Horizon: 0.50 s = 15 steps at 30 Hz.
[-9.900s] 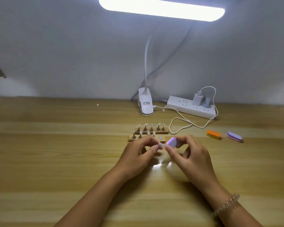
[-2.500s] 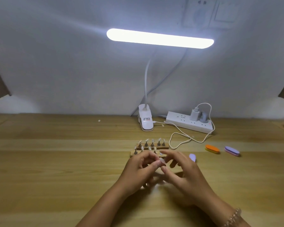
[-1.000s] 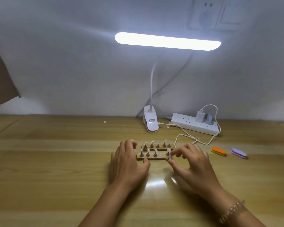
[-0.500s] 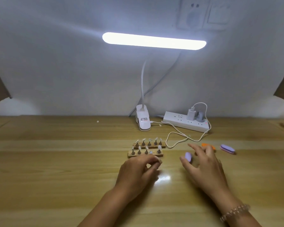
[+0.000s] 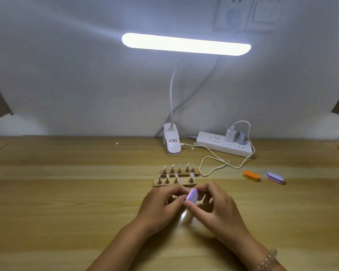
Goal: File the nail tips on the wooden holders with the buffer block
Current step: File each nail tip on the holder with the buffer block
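Observation:
Two wooden holders lie side by side mid-table, the far holder (image 5: 179, 173) and the near holder (image 5: 174, 183), each carrying several nail tips on small metal stands. Just in front of the near holder, my right hand (image 5: 216, 206) pinches a purple buffer block (image 5: 192, 196) between thumb and fingers. My left hand (image 5: 160, 204) meets it from the left, fingertips pinched together against the block; what they hold is too small to make out, likely a nail tip on its stand. One stand position in the near holder shows only a round disc (image 5: 181, 180).
An orange buffer block (image 5: 250, 175) and another purple buffer block (image 5: 275, 178) lie to the right. Behind the holders stand a clip lamp base (image 5: 172, 141) and a white power strip (image 5: 224, 146), with a looped white cable (image 5: 213, 165) on the wooden table (image 5: 67, 192).
My right hand picked up the purple buffer block from the table and brought it left. Both hands have come together in front of the near holder.

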Each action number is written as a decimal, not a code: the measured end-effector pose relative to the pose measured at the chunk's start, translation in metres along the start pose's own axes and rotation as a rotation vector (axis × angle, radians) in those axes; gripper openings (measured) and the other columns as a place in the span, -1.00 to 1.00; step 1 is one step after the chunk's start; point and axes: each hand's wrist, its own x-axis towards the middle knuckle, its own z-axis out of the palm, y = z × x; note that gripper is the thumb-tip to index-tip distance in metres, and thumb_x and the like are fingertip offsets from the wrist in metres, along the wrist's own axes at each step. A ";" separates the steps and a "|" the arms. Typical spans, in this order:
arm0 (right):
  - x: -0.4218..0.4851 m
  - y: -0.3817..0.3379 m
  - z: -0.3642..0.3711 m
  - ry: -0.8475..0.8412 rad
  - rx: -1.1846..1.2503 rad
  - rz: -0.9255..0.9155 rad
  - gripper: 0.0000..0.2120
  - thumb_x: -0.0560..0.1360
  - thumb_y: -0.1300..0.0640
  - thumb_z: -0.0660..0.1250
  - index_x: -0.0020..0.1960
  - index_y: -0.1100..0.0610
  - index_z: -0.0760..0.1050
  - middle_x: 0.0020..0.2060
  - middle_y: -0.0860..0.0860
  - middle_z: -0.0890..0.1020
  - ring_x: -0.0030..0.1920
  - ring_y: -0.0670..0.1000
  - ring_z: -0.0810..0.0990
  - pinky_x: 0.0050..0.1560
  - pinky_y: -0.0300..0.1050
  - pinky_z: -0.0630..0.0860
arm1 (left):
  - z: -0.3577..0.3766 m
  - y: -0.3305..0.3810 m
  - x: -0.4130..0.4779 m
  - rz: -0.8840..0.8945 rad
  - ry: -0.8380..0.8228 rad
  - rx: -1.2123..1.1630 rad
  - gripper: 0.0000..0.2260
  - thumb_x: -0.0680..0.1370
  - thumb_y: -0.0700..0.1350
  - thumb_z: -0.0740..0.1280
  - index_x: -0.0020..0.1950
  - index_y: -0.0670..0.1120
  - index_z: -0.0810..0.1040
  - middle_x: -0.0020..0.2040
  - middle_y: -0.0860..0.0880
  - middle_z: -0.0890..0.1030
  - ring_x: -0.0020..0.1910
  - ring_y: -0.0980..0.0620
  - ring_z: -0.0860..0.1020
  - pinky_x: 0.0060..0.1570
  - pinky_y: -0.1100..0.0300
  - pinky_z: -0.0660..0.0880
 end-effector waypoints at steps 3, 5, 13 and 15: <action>0.000 0.004 -0.001 0.048 -0.013 0.017 -0.74 0.37 -0.11 0.51 -0.10 -0.08 0.47 -0.18 -0.15 0.57 -0.18 -0.08 0.54 -0.14 0.02 0.55 | 0.000 0.000 -0.001 -0.007 -0.004 0.017 -0.86 0.56 -0.01 0.31 0.03 0.12 0.66 -0.07 0.22 0.68 -0.07 0.17 0.62 -0.06 0.06 0.55; -0.004 0.002 -0.001 -0.019 -0.016 -0.025 -0.71 0.34 -0.20 0.47 -0.10 -0.08 0.47 -0.18 -0.17 0.56 -0.16 -0.06 0.54 -0.16 0.00 0.56 | 0.001 0.000 -0.001 -0.005 -0.002 0.010 -0.83 0.54 0.01 0.29 0.02 0.13 0.66 -0.08 0.22 0.68 -0.07 0.17 0.63 -0.05 0.03 0.55; -0.004 0.003 -0.001 0.005 -0.081 -0.050 -0.71 0.35 -0.22 0.45 -0.14 -0.06 0.47 -0.20 -0.19 0.53 -0.10 -0.09 0.48 -0.22 -0.20 0.49 | 0.001 0.001 -0.002 0.020 -0.029 0.034 -0.84 0.58 -0.04 0.30 0.05 0.12 0.65 -0.06 0.21 0.68 -0.05 0.17 0.63 -0.04 0.02 0.56; -0.001 0.006 -0.003 0.040 -0.037 0.005 -0.73 0.35 -0.19 0.48 -0.15 -0.06 0.49 -0.20 -0.20 0.56 -0.12 -0.11 0.49 -0.20 -0.22 0.48 | 0.001 0.002 -0.001 0.025 -0.021 0.049 -0.85 0.59 -0.03 0.30 0.06 0.14 0.65 -0.06 0.23 0.68 -0.06 0.20 0.63 -0.04 0.05 0.56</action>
